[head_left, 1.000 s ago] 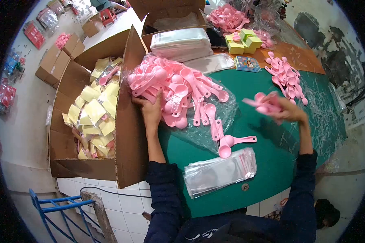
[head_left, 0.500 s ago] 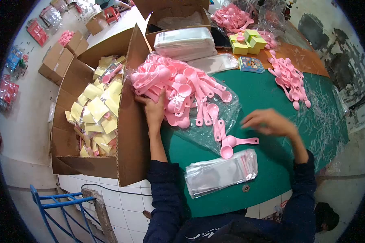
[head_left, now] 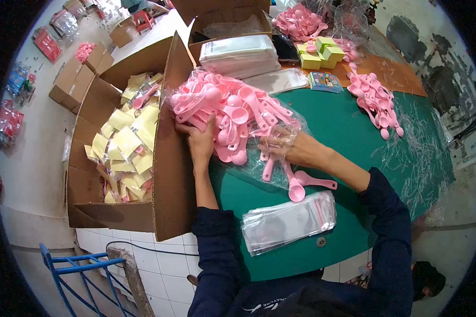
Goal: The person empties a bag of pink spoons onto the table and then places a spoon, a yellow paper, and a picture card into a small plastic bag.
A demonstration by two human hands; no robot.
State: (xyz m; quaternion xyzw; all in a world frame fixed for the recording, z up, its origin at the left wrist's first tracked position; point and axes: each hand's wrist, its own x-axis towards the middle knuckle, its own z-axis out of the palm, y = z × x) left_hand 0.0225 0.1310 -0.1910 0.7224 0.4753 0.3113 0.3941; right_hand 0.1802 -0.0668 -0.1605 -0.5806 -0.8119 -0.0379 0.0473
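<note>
A clear plastic bag [head_left: 251,173] full of pink measuring spoons [head_left: 209,95] lies on the green table, against the cardboard box. My left hand [head_left: 198,141] grips the bag's left side, thumb up against the spoons; its other fingers are partly hidden. At the bag's right side, my right hand [head_left: 297,148] has its fingers bent and closed on the clear plastic, which partly covers them. Just below it, a few loose pink spoons [head_left: 296,191] stick out onto the table. Closer to me lies a stack of clear resealable sleeves [head_left: 288,223].
On the left, an open cardboard box [head_left: 177,174] holds many packets with yellow cards [head_left: 127,141]. Another spoon pile [head_left: 374,98] lies right. Behind are stacked plastic sleeves [head_left: 240,53], picture cards [head_left: 325,82] and yellow-green blocks [head_left: 322,54]. A blue metal frame [head_left: 79,268] stands lower left.
My right hand has moved left from above the table to the bag's right side, and the plastic there is bunched up over its fingers. My left hand stays put.
</note>
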